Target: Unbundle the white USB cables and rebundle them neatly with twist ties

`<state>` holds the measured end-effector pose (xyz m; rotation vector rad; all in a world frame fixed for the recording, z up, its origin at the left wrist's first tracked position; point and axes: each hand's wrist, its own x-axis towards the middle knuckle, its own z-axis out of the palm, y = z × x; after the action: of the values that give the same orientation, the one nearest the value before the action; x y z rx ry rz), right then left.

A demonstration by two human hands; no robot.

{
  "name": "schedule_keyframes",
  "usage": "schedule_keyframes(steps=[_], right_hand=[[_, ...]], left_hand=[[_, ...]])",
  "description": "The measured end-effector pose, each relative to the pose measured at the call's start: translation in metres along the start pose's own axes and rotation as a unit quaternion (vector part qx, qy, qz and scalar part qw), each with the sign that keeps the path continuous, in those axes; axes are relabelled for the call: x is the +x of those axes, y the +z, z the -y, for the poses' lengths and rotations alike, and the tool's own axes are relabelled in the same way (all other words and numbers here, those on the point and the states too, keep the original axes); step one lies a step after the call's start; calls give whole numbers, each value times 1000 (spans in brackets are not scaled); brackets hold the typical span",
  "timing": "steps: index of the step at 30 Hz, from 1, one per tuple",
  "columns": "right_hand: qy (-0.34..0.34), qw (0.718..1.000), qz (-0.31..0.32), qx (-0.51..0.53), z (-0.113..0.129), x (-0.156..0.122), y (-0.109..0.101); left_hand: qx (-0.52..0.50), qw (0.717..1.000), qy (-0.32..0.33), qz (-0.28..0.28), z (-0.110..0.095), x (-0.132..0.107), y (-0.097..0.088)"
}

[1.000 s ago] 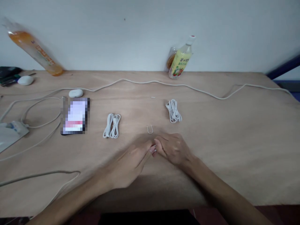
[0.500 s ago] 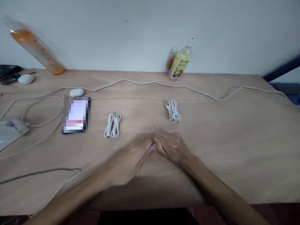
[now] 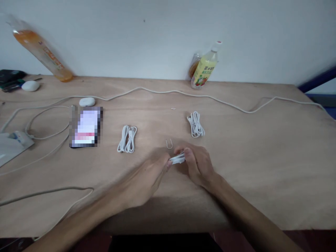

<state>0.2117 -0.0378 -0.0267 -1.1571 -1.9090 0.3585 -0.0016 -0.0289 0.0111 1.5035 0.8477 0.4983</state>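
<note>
- The left grip [image 3: 148,180] pinches the left end of a folded white cable bundle [image 3: 177,158], thumb and fingers closed around it, the knuckles turned toward the camera
- The right grip [image 3: 198,162] grasps the same bundle at its right end, thumb laid on the near side and fingers curled around the far side
- The bundle is held between the two hands, toward the near side of the bench [image 3: 262,154]; its middle strands show in the gap, its ends are hidden by the fingers
- Just beyond the hands lies a thin white U-shaped tie [image 3: 169,148], its open end pointing away from the person
- Farther left, a coiled white cable [image 3: 127,139] lies flat in two side-by-side loops
- Farther right and slightly deeper, another coiled white cable [image 3: 196,124] lies at a slant
- Between those coils but farther back is a tiny white piece [image 3: 173,109], too small to make out
- To the left lies a phone [image 3: 86,126], its screen blurred into blocks, with a rounded white case [image 3: 87,102] just behind it
- A long white cord [image 3: 160,92] wanders across the bench behind all of these
- At the wall [image 3: 105,38] are an orange bottle [image 3: 43,54] on the left and a yellow-labelled bottle [image 3: 204,71] right of centre, both slanted in view
</note>
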Motion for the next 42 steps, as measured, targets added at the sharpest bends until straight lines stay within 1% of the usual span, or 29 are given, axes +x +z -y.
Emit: schedule_keyframes(steps=[2, 3, 4, 5, 7, 10, 13, 15, 19, 22, 25, 28, 31, 33, 37, 42], right_hand=[[94, 993, -53, 54, -1, 1, 0], [125, 987, -73, 63, -1, 2, -1], [137, 987, -64, 54, -3, 3, -1], [135, 989, -51, 37, -4, 3, -1], [104, 995, -10, -4, -6, 4, 0], [45, 996, 40, -61, -9, 2, 3], [17, 990, 65, -123, -9, -1, 8], [4, 985, 59, -162, -10, -2, 12], [-18, 970, 50, -236, -11, -1, 19], [-26, 965, 58, -256, -12, 0, 20], [-29, 978, 30, -205, -10, 2, 18], [-2, 997, -14, -81, -2, 3, 14], [41, 996, -64, 40, 8, 2, 12], [65, 990, -86, 88, 13, 2, 13], [88, 982, -95, 134, 19, 2, 16], [90, 980, -106, 140, 21, 2, 18]], left_hand=[[41, 999, 19, -16, -2, 2, -4], [61, 997, 25, -33, -3, 3, -6], [76, 995, 22, -52, -4, 4, -8], [88, 993, 21, -79, -5, 5, -10], [89, 988, 15, -124, -4, 7, -12], [24, 986, 4, -162, 0, 10, -13], [-62, 984, -15, -165, 1, 13, -11], [-116, 980, -24, -161, 1, 14, -9], [-219, 965, -15, -146, 0, 17, -6], [-269, 952, -11, -144, 1, 20, -6], [-289, 944, -9, -160, 2, 22, -6], [-291, 940, -7, -175, 3, 23, -6], [-292, 940, -7, -177, 4, 23, -5], [-292, 940, -9, -175, 4, 23, -4], [-293, 944, -10, -154, 7, 21, 1], [-268, 954, 13, -134, 10, 19, 6]])
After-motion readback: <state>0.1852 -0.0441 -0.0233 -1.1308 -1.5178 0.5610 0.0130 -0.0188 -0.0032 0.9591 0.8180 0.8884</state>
